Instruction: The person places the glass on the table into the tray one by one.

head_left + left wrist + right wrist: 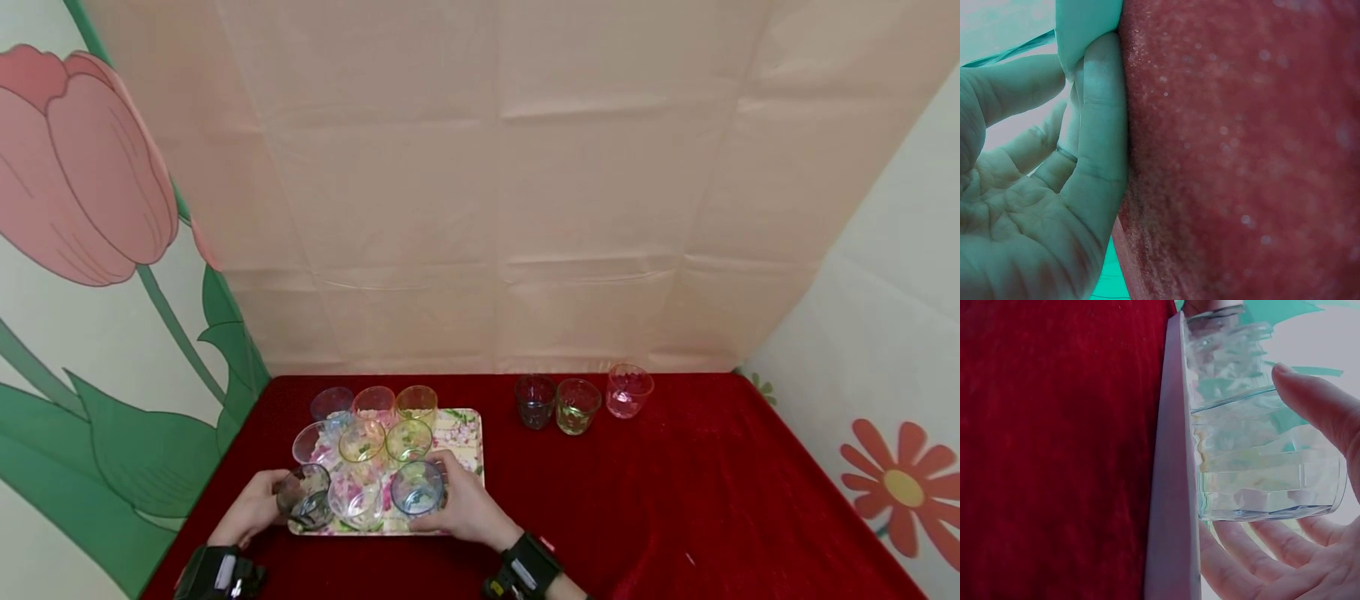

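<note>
A floral tray [467, 433] carries several tinted glasses set close together. My right hand [472, 508] holds a blue-rimmed glass [417, 488] at the tray's front right. In the right wrist view, the thumb lies on one side of this glass [1260, 462] and the fingers on the other; its base is at the tray. On the left, my left hand [257, 504] is beside a dark grey glass [306, 498] at the front corner. The left wrist view shows its thumb and index finger pinching a pale edge [1088, 31], apparently the tray's, low against the cloth.
Behind and beside the held glasses stand a clear glass [356, 500], a green glass [409, 440] and a pink glass [375, 404]. Farther right on the red cloth [675, 500] are a dark glass [535, 402], a yellow-green glass [577, 407] and another pink glass [628, 390].
</note>
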`<act>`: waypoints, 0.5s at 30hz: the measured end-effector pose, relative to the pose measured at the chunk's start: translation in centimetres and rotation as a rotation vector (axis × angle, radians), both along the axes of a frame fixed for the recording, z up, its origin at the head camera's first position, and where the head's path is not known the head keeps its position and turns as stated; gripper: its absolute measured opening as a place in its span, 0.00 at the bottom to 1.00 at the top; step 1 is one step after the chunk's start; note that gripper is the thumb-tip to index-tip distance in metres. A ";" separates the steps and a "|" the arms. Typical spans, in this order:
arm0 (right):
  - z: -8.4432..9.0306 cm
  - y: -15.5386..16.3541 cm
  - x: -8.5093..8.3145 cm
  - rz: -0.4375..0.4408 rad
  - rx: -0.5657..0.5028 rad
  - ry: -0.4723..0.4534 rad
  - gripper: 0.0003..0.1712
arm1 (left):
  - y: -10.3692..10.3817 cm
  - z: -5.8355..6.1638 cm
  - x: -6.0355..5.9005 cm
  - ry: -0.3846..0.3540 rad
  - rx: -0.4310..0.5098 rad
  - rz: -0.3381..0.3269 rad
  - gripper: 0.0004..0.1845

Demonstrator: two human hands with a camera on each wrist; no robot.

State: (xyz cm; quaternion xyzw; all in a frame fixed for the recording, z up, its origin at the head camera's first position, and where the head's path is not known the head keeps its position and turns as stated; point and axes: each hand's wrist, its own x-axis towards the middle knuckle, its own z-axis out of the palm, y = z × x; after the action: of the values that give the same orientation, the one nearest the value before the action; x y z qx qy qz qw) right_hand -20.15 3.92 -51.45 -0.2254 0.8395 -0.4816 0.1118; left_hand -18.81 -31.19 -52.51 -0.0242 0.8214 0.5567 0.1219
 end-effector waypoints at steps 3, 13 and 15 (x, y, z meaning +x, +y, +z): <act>0.0 -0.4 0.1 -0.009 0.010 -0.003 0.43 | 0.0 0.0 0.0 0.004 0.000 0.004 0.11; -0.1 -0.9 0.3 -0.022 -0.007 -0.022 0.43 | -0.2 -0.2 -0.2 0.006 0.000 -0.004 0.12; -0.2 -0.9 0.2 -0.027 -0.010 -0.026 0.43 | -0.2 -0.2 -0.2 0.009 0.008 -0.006 0.13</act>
State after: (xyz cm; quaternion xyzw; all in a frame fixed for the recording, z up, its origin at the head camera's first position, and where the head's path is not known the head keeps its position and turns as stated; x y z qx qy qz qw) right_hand -19.90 3.02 -51.61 -0.2082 0.8387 -0.4899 0.1151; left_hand -19.00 -31.41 -52.74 -0.0187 0.8196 0.5599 0.1201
